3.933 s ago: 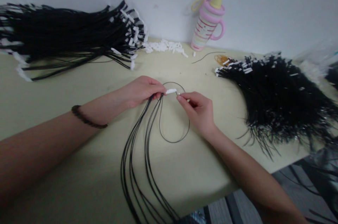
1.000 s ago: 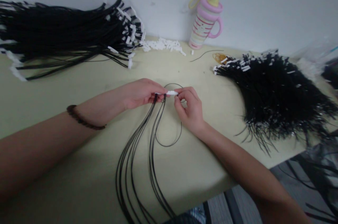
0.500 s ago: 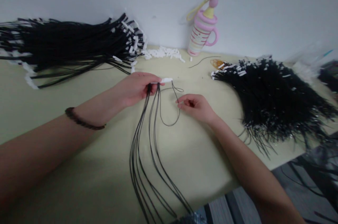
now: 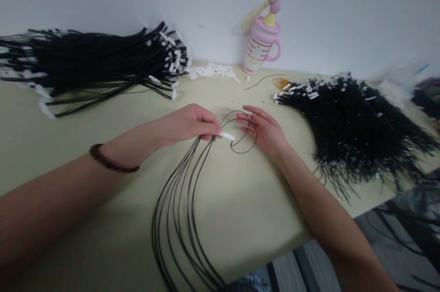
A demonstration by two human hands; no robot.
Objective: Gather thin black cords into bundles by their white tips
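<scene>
On the upright cup (image 4: 258, 51) at upper centre, red stripes ring a pale body with a small printed motif, its details too small to read; lid and handle are smooth pink, and a yellow strap hangs from the top. At the centre of the frame, the left hand (image 4: 194, 122) pinches a small, flat white strip (image 4: 227, 136) between closed thumb and fingers, its far end sticking out. Thin, glossy black cords (image 4: 189, 212) fall from it in long curves toward the bottom edge. A fine cord loop (image 4: 242, 153) rounds out right of the strip, crossing the right hand (image 4: 266, 131), whose fingers are loosely spread; whether they touch the loop cannot be told. White-tipped black bundles (image 4: 99, 56) fill the upper left, a frayed-looking black heap (image 4: 357, 122) the right, and loose white pieces (image 4: 213, 70) lie at upper centre on the smooth, pale yellow-green table (image 4: 257, 200).
</scene>
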